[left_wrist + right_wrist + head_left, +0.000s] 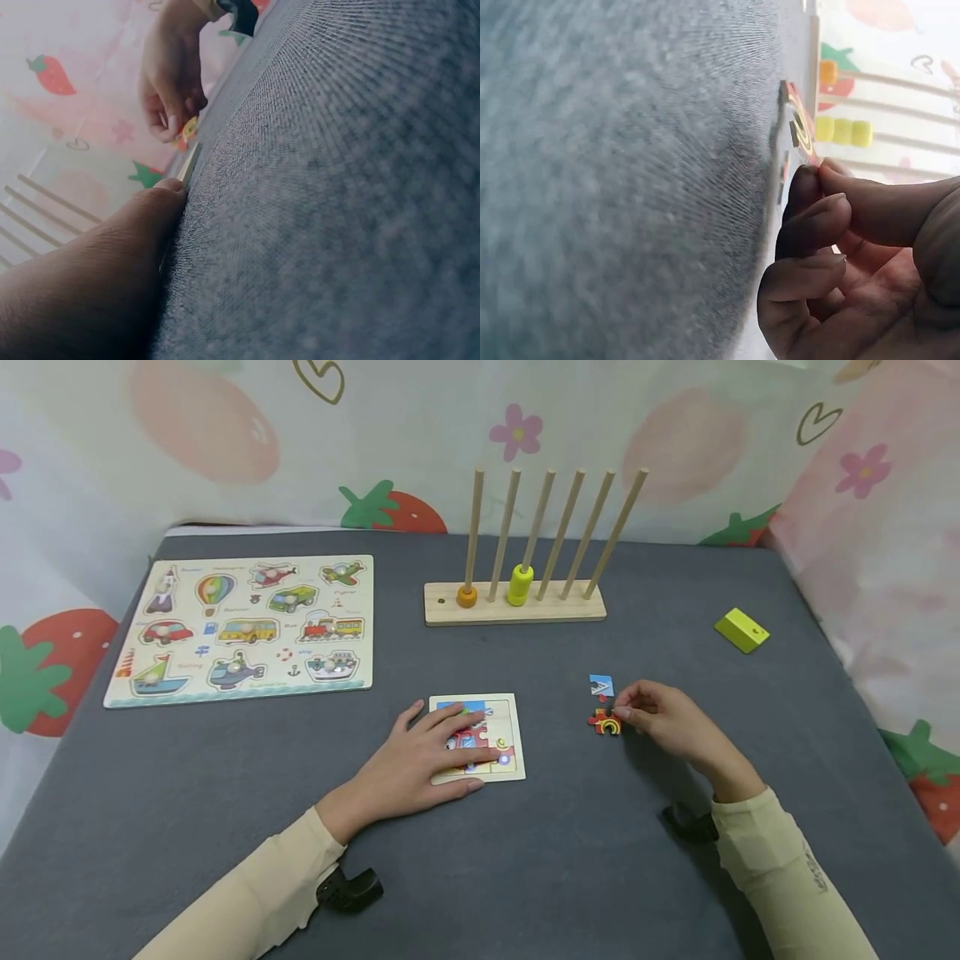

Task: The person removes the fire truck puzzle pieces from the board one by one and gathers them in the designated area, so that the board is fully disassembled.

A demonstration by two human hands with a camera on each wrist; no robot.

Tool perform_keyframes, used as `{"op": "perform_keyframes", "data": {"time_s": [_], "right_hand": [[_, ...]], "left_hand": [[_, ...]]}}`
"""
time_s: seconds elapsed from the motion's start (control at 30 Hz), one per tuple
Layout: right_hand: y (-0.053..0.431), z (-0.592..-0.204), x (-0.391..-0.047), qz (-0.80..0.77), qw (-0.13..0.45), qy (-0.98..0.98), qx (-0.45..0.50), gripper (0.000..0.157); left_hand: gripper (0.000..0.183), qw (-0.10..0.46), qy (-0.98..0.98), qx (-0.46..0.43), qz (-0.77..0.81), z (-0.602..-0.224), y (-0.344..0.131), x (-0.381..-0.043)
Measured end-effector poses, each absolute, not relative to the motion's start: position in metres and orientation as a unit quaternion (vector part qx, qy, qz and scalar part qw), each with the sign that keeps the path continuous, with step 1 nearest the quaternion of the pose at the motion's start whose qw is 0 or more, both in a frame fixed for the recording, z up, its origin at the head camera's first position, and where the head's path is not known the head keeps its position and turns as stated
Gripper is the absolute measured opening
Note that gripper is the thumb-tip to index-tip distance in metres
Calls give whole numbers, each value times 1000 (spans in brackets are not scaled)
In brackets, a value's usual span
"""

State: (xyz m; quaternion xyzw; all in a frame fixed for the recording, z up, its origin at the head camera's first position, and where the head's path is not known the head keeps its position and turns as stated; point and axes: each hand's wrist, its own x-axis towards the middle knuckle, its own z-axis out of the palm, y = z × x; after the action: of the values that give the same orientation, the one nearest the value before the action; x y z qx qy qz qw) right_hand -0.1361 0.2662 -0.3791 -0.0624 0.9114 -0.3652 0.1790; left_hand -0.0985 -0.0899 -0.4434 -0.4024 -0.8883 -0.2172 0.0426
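Observation:
A small square jigsaw puzzle (pixel 519 752) with a pale wooden frame lies on the table. My left hand (pixel 405 768) rests over its left part with fingers spread, hiding much of the picture. To the right, my right hand (pixel 671 722) pinches a red jigsaw piece (pixel 801 124) with yellow arcs between thumb and index finger. In the right wrist view that piece stands tilted up from the table. Just beyond it lies a blue-and-white jigsaw piece (pixel 602 685).
A peg board of vehicle pictures (pixel 247 631) lies at the back left. Behind the puzzle stands a wooden rack (pixel 555 612) with upright rods, an orange bead (pixel 467 597) and yellow beads (pixel 519 585). A yellow-green block (pixel 742 630) sits at the right.

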Motion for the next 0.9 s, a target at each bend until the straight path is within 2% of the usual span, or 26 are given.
{"op": "perform_keyframes", "data": {"time_s": [0.23, 0.57, 0.9], "right_hand": [[259, -383, -139, -300, 143, 941, -65, 15], [254, -381, -131, -254, 122, 953, -109, 22], [257, -380, -132, -244, 125, 954, -118, 22]], "left_hand": [[38, 55, -887, -404, -216, -445, -91, -98], [39, 40, -887, -405, -218, -444, -89, -99], [40, 39, -887, -403, -222, -444, -90, -99]]}}
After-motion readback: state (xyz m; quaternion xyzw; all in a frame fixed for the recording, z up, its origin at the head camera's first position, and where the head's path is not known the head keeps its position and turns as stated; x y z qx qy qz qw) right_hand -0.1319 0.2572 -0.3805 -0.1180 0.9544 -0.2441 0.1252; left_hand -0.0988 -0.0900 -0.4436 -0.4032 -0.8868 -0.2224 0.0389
